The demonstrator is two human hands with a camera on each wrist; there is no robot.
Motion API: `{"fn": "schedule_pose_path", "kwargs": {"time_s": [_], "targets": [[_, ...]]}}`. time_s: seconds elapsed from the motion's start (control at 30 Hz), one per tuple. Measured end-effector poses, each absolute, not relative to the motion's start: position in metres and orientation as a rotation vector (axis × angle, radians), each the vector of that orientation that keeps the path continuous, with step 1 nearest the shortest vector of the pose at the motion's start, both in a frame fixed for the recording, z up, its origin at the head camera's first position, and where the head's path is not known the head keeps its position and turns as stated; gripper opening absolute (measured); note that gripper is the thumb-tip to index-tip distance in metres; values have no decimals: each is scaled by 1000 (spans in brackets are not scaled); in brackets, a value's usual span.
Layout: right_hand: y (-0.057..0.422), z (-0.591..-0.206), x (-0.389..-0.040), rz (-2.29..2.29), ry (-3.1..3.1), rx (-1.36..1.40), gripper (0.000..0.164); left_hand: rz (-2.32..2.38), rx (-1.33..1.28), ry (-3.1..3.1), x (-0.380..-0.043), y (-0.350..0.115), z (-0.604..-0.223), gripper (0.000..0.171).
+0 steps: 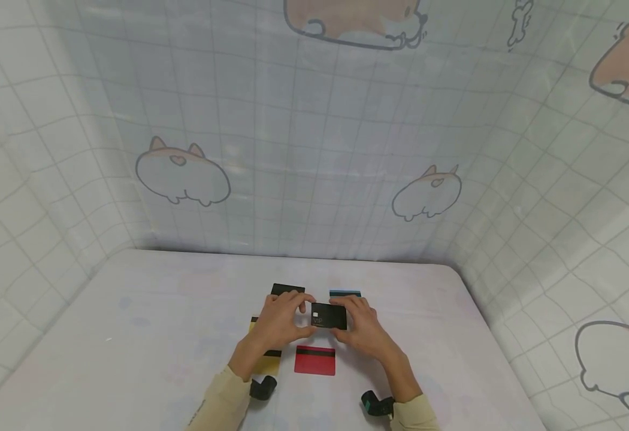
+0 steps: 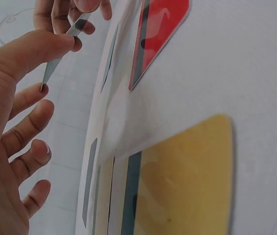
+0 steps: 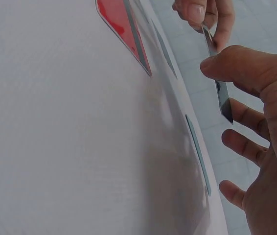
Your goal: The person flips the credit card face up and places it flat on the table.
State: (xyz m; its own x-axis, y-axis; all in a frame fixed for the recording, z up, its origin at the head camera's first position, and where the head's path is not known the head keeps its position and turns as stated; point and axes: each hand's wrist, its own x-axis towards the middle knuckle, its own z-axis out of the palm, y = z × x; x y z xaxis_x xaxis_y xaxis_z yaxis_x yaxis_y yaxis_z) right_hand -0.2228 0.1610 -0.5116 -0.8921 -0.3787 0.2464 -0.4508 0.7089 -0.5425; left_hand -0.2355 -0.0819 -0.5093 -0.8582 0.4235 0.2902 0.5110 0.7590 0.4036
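A black card (image 1: 329,317) with a chip and the letters VIP is held up between both hands, its printed face toward the head camera. My left hand (image 1: 275,318) pinches the card by its left end between thumb and index finger. At the opposite end my right hand (image 1: 368,331) grips it the same way. Both wrist views show the card (image 2: 54,67) nearly edge-on, raised over the table, with the other fingers spread apart behind. Below it a red card (image 1: 315,363) with a dark stripe lies flat.
Under my left forearm lies a yellow card (image 1: 268,365), with another yellow card (image 1: 253,324) partly hidden behind the hand. Farther back are a black card (image 1: 287,288) and a blue-edged card (image 1: 345,293). The white table (image 1: 174,335) meets a patterned curtain wall (image 1: 314,179).
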Motion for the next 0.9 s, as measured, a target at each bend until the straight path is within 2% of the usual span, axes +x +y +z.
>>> {"fn": "schedule_pose_path", "kwargs": {"time_s": [0.9], "targets": [[167,-525,-229,892,-2960,619,50,-465,-680,-2943,-239,-83,-517,52]]}}
